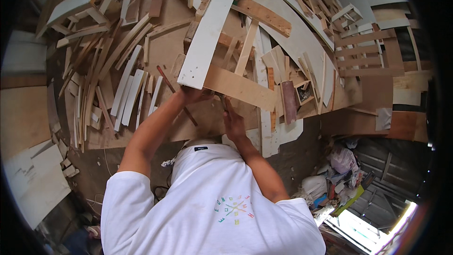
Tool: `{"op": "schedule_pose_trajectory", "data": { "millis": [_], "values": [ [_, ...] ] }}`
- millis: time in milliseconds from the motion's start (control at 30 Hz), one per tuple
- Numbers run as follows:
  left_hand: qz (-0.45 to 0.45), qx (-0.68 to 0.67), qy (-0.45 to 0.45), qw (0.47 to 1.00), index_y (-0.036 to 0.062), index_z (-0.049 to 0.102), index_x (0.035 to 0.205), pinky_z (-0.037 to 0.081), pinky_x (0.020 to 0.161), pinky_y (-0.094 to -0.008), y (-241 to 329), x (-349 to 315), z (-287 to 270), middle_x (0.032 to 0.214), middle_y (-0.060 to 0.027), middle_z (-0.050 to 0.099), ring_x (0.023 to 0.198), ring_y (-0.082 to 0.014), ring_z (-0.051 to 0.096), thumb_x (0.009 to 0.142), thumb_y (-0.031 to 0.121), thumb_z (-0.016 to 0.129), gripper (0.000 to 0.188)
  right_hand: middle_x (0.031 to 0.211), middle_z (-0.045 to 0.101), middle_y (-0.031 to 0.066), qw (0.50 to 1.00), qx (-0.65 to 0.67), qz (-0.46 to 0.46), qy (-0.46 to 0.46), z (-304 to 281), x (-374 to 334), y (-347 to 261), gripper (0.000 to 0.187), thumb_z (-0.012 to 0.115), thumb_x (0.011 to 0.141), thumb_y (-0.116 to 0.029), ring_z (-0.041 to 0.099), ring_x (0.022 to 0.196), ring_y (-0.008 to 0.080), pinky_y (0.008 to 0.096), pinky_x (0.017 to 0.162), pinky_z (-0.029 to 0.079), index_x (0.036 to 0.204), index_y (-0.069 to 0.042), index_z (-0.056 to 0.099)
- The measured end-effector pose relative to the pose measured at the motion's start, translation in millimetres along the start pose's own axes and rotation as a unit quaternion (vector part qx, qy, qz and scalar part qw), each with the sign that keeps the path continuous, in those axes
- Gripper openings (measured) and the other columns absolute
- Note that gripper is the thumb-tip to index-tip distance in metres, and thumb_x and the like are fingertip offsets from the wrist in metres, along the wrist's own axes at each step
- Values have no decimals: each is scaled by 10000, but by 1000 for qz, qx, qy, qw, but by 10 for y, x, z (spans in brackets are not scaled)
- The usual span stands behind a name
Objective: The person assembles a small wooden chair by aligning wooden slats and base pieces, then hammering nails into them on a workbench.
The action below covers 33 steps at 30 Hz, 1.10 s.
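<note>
A long white-faced board [210, 30] lies lengthwise away from me, propped on a wooden frame. My left hand [196, 95] is closed at its near end, with the fingers partly hidden beneath the edge. A plain brown panel [240, 87] meets the board near that end and runs off to the right. Just below this corner, my right hand [233, 120] is closed around a slim dark tool [222, 99] that points up toward the joint. The tool's exact kind is too small to tell. A narrow wooden strip [247, 47] stands behind the panel.
Wood strips [96, 66] and white offcuts [130, 97] cover the table's left side. A thin reddish stick [165, 79] lies near my left forearm. To the right are a maroon block [288, 101], a small open box [304, 93] and stacked slatted frames [363, 52].
</note>
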<state>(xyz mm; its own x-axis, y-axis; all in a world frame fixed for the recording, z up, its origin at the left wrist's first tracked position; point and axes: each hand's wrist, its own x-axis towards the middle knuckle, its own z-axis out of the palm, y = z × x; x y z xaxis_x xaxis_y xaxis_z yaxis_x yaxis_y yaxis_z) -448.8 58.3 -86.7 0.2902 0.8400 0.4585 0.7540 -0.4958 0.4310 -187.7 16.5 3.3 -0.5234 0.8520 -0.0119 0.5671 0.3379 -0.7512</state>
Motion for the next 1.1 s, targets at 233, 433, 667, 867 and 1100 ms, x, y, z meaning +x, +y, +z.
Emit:
{"op": "schedule_pose_trajectory", "data": {
  "millis": [233,433,667,867,1100],
  "values": [
    [-6,2,-21,1000,111,599,1368,429,1076,-508,99,109,-60,1371,-139,586,1264,-356,560,812,454,833,694,1028,683,288,998,-34,30,-44,71,36,150,563,478,1077,-200,673,932,481,560,798,526,1618,-166,327],
    [-32,-44,-17,998,104,639,1312,471,1037,-479,73,110,5,1288,-117,645,1196,-342,611,813,406,833,615,1094,678,290,996,-24,61,-64,16,20,178,571,500,1070,-193,665,963,492,561,822,522,1614,-152,332],
    [-80,-75,-97,989,90,650,1290,486,1017,-486,11,72,54,1241,-108,670,1183,-343,620,784,386,859,622,1096,685,274,994,-30,60,-83,70,91,171,586,512,1061,-188,669,958,478,575,821,521,1616,-217,329],
    [-62,-30,-14,997,82,625,1326,461,1050,-507,2,-37,103,1315,-131,626,1223,-354,595,747,396,877,706,1138,693,253,998,3,65,-21,10,18,51,591,505,1063,-185,680,1008,440,541,879,534,1622,-211,314],
    [-36,-25,-92,995,73,574,1394,408,1115,-511,-2,22,23,1394,-154,571,1306,-381,527,734,438,894,819,1080,715,255,1000,2,30,-2,33,74,60,528,506,1069,-200,685,920,478,550,799,538,1587,-184,403]
  ]
}}
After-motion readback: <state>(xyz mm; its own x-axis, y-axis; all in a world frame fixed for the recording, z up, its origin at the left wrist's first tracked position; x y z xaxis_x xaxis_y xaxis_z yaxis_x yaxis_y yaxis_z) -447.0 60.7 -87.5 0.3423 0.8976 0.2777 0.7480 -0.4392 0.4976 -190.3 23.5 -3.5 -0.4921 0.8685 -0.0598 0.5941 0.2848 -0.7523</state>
